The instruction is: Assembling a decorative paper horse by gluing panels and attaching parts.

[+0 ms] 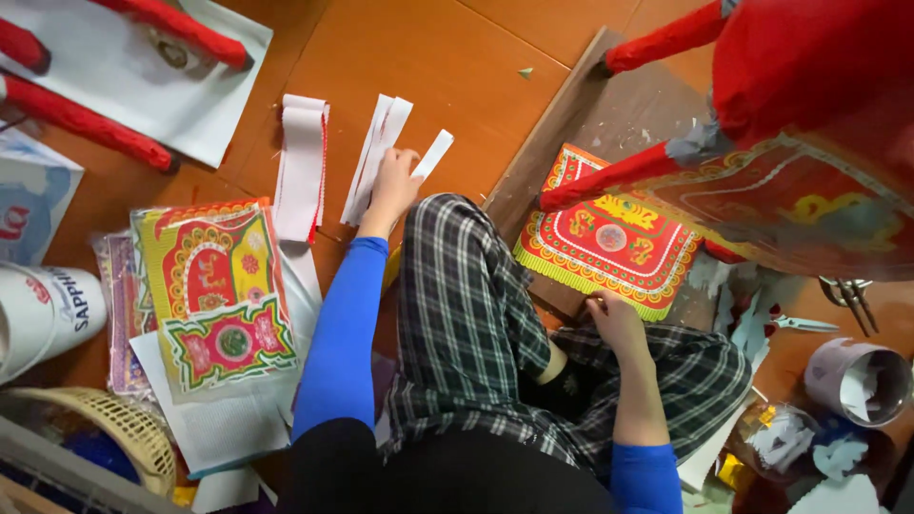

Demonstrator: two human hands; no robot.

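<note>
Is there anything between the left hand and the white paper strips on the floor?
Nothing visible does. The left hand already rests on the white paper strips, fingers over their lower ends. The folded strip stack lies to one side, apart from the hand.

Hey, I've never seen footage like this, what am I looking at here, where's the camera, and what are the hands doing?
There is no machine here: the one picture comes from a camera on a person's head, looking down at their own lap and hands. They sit on an orange floor in plaid trousers and blue sleeves. The left hand reaches out onto white paper strips, touching them. The right hand rests at the edge of a red and yellow patterned sheet lying on a board. More patterned sheets are stacked to the left. Scissors and a paper-filled cup lie to the right. A red paper-covered frame stands above.
</note>
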